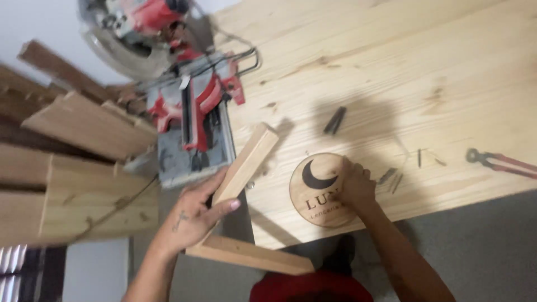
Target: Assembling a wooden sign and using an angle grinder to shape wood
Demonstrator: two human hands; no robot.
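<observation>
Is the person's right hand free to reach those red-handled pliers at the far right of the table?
Probably yes: the right hand rests on the round wooden plaque, and only bare table with a few small nails lies before the pliers.

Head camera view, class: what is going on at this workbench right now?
A person works at a pale wooden table. Their left hand grips an L-shaped wooden frame piece at its corner, one arm resting on the table edge. Their right hand rests on a round wooden plaque with a dark crescent moon. Red-handled pincers and small nails lie to the right. A red miter saw stands beside stacked planks.
</observation>
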